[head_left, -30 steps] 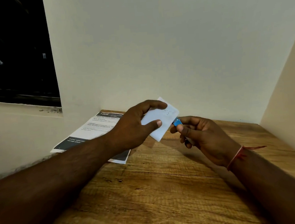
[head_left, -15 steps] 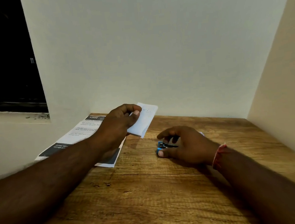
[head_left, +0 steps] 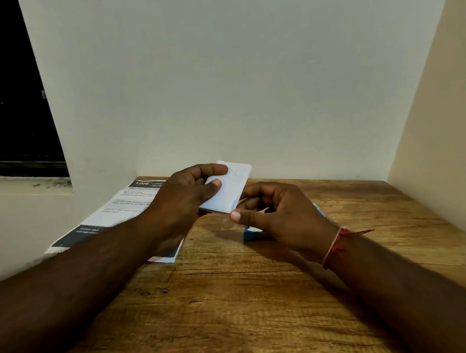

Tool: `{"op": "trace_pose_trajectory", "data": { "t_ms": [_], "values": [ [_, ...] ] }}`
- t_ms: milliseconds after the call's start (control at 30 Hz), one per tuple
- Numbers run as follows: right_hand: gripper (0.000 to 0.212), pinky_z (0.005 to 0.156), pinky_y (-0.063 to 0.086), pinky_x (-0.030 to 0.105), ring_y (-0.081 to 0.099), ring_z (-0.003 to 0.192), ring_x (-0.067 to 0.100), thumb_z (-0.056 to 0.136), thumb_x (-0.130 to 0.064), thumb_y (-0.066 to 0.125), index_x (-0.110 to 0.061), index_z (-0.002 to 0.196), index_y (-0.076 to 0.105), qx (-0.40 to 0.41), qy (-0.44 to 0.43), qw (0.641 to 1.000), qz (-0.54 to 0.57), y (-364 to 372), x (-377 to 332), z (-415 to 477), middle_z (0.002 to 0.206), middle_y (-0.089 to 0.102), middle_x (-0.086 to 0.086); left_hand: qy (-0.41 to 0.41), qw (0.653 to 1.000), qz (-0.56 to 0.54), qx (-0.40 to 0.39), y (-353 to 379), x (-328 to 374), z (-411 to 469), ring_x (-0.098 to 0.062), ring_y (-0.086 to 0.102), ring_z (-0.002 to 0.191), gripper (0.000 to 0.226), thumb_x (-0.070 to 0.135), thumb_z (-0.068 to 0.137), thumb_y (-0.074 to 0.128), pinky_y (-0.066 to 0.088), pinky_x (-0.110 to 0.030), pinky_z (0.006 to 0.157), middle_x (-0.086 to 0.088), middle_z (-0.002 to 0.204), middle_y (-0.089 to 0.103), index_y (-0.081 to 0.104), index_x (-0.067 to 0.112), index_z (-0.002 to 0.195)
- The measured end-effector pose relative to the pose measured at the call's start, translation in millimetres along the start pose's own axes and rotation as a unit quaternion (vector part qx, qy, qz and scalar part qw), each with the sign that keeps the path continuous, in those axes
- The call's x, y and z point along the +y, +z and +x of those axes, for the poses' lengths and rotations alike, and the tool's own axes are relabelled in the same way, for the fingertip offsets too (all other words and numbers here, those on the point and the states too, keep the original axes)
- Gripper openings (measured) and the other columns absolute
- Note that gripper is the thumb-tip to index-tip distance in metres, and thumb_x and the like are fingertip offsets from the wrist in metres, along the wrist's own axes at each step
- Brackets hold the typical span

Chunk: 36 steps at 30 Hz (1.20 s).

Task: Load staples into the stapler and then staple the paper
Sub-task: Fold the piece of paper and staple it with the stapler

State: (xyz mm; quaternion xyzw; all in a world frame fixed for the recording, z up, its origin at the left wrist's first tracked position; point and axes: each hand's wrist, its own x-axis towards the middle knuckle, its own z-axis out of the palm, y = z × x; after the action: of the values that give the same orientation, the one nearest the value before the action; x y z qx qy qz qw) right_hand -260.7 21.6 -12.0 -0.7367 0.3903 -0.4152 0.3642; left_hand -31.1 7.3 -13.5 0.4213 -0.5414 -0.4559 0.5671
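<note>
My left hand [head_left: 189, 199] holds a small folded white paper [head_left: 231, 189] above the back of the wooden table [head_left: 236, 301], thumb on top and fingers wrapped over its far edge. Faint small marks show near the paper's upper right corner. My right hand [head_left: 282, 217] is raised to the paper's lower right corner, index finger behind the edge and thumb just under it, pinching there. The blue stapler [head_left: 249, 235] lies on the table under my right hand, mostly hidden by the palm.
A printed sheet [head_left: 128, 207] with dark bands lies flat at the back left, partly under my left forearm. A small white and blue object [head_left: 319, 210] peeks out behind my right hand. Walls close the table at the back and right; a dark window is at left.
My right hand set the blue stapler down on the table, then let it go and rose to the paper's corner. My left hand kept the paper held up.
</note>
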Motion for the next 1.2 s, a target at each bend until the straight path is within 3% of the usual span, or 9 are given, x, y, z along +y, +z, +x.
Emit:
{"op": "trace_pose_trajectory", "data": {
  "t_ms": [133, 333, 433, 533, 633, 767, 933, 1033, 1200],
  "values": [
    [0.026, 0.1, 0.061, 0.055, 0.076, 0.088, 0.014, 0.088, -0.02, 0.093, -0.023, 0.112, 0.083, -0.002, 0.002, 0.999, 0.032, 0.3, 2.2, 1.4, 0.099, 0.087, 0.001, -0.002, 1.0, -0.008, -0.007, 2.2, 0.3, -1.1, -0.042, 0.072, 0.132, 0.022, 0.008, 0.109, 0.069, 0.06, -0.06, 0.111, -0.009, 0.139, 0.078, 0.083, 0.02, 0.121],
    [0.027, 0.099, 0.063, 0.043, 0.082, 0.095, 0.017, 0.089, -0.009, 0.09, -0.017, 0.114, 0.082, -0.016, 0.007, 0.997, 0.069, -1.5, 5.3, 3.8, 0.102, 0.087, 0.005, -0.026, 0.998, -0.047, -0.014, 4.1, -0.1, -1.0, -0.045, 0.072, 0.132, 0.024, 0.004, 0.109, 0.066, 0.064, -0.056, 0.104, -0.016, 0.141, 0.076, 0.083, 0.017, 0.121],
    [0.023, 0.087, 0.067, 0.037, 0.081, 0.089, 0.019, 0.091, 0.0, 0.085, -0.01, 0.111, 0.081, 0.002, 0.024, 0.995, 0.101, -2.1, 5.6, 6.3, 0.098, 0.086, 0.011, -0.029, 0.998, -0.05, -0.034, 5.7, -0.8, -2.6, -0.043, 0.078, 0.119, 0.026, 0.002, 0.11, 0.064, 0.067, -0.058, 0.099, -0.018, 0.136, 0.078, 0.081, 0.017, 0.122],
    [0.014, 0.067, 0.056, 0.025, 0.075, 0.075, 0.012, 0.095, -0.003, 0.08, -0.006, 0.109, 0.081, 0.047, 0.04, 0.994, 0.095, -4.2, 5.4, 8.9, 0.09, 0.085, 0.012, -0.003, 0.998, 0.013, -0.063, 5.2, -3.2, -3.3, -0.043, 0.078, 0.121, 0.029, 0.004, 0.111, 0.065, 0.063, -0.062, 0.107, -0.012, 0.135, 0.08, 0.08, 0.027, 0.122],
    [0.012, 0.068, 0.055, 0.033, 0.07, 0.072, 0.011, 0.101, -0.01, 0.075, -0.008, 0.11, 0.082, 0.081, 0.038, 0.991, 0.095, -5.3, 6.0, 10.8, 0.094, 0.083, 0.018, 0.028, 0.995, 0.057, -0.081, 4.3, -3.3, -5.4, -0.03, 0.079, 0.115, 0.026, 0.002, 0.113, 0.061, 0.062, -0.049, 0.102, -0.008, 0.127, 0.082, 0.072, 0.021, 0.126],
    [0.02, 0.061, 0.059, 0.024, 0.068, 0.064, 0.006, 0.11, -0.012, 0.063, -0.003, 0.11, 0.081, 0.1, 0.031, 0.986, 0.13, -4.9, 3.9, 10.4, 0.089, 0.079, 0.014, 0.071, 0.985, 0.113, -0.107, 2.3, -5.3, -5.2, -0.022, 0.075, 0.115, 0.024, -0.002, 0.113, 0.058, 0.06, -0.04, 0.092, -0.003, 0.12, 0.08, 0.068, 0.019, 0.12],
    [0.023, 0.067, 0.064, 0.029, 0.071, 0.07, 0.014, 0.111, -0.017, 0.063, -0.002, 0.108, 0.08, 0.071, 0.017, 0.994, 0.085, -6.4, 5.0, 8.7, 0.096, 0.079, 0.024, 0.136, 0.953, 0.247, -0.108, -4.3, -1.0, -5.4, 0.0, 0.06, 0.082, 0.025, 0.004, 0.114, 0.059, 0.046, -0.021, 0.073, 0.027, 0.09, 0.068, 0.066, 0.027, 0.114],
    [0.024, 0.068, 0.062, 0.026, 0.073, 0.072, 0.015, 0.112, -0.02, 0.062, -0.005, 0.107, 0.08, 0.058, 0.012, 0.997, 0.053, -6.7, 5.5, 8.0, 0.095, 0.08, 0.02, 0.171, 0.925, 0.329, -0.087, -7.8, -1.7, -3.8, -0.014, 0.062, 0.09, 0.024, 0.012, 0.113, 0.064, 0.049, -0.039, 0.08, 0.011, 0.104, 0.069, 0.067, 0.036, 0.114],
    [0.017, 0.068, 0.065, 0.03, 0.079, 0.072, 0.018, 0.109, -0.017, 0.067, -0.009, 0.101, 0.079, 0.084, -0.007, 0.996, 0.031, -6.2, 4.5, 7.5, 0.085, 0.083, 0.007, 0.249, 0.902, 0.352, -0.007, 5.5, -0.5, -9.1, -0.009, 0.065, 0.126, 0.02, 0.034, 0.099, 0.085, 0.059, -0.032, 0.099, 0.01, 0.142, 0.06, 0.075, 0.036, 0.116]
  ]
}}
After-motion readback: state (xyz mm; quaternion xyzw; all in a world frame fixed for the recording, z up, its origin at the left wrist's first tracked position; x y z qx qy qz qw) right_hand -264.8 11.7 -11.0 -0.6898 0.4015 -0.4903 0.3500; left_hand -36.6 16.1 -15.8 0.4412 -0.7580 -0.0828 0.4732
